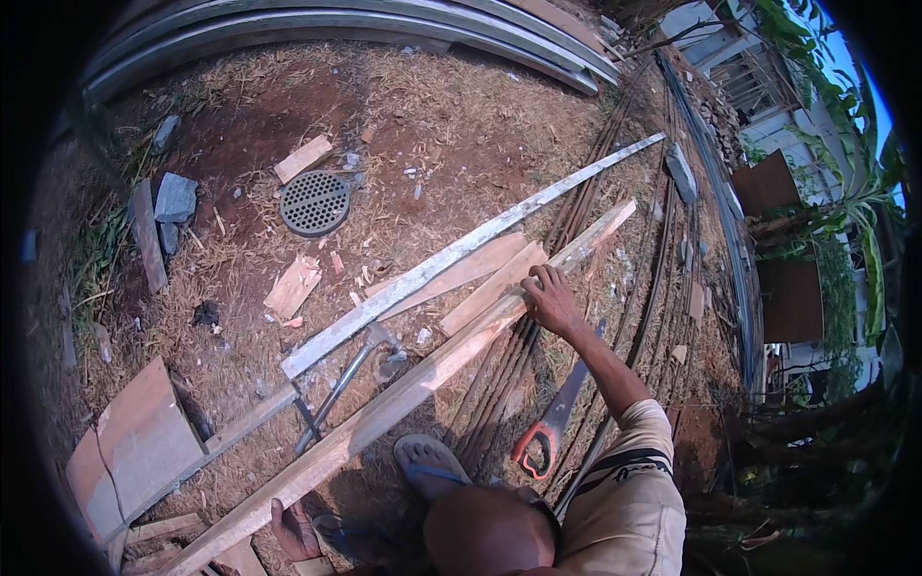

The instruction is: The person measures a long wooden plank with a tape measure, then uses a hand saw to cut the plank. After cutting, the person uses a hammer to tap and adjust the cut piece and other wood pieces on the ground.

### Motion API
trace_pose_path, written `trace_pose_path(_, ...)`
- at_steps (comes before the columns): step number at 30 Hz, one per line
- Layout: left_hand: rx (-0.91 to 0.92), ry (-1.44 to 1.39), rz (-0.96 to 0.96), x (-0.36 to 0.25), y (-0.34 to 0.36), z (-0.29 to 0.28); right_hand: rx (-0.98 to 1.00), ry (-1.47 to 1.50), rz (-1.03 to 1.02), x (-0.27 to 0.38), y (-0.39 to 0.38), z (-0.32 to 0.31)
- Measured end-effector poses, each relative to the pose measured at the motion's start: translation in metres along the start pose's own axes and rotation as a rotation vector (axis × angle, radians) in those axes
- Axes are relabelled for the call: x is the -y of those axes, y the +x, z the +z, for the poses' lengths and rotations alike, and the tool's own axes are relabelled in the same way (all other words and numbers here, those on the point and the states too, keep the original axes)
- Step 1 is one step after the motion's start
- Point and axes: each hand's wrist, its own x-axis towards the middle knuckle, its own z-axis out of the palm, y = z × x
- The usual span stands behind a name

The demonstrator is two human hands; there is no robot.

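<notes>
Your right hand (552, 300) lies fingers spread and flat on the long wooden plank (403, 403), pressing rather than gripping. Your left hand (293, 531) rests loosely open on the same plank's near end. A handsaw (555, 418) lies just below your right forearm.

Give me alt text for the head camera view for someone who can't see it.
A person crouches on bare, straw-littered ground, right hand and left hand pressing on a long wooden plank. A hammer and an orange-handled handsaw lie beside it, near steel rods.
</notes>
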Motion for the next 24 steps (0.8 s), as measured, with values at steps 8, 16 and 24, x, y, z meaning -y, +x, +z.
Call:
trace_pose_path(8, 0.140, 0.430, -0.049, 0.054, 0.011, -0.011, 0.140, 0.200, -0.122, 0.093, -0.005, -0.006)
trace_pose_path(16, -0.058, 0.496, -0.153, 0.060, 0.002, 0.069, 0.124, 0.400, -0.380, 0.212, 0.012, 0.019)
trace_pose_path(24, 0.207, 1.466, 0.275, 0.016, 0.009, 0.050, 0.186, 0.306, -0.409, 0.222, 0.048, 0.052)
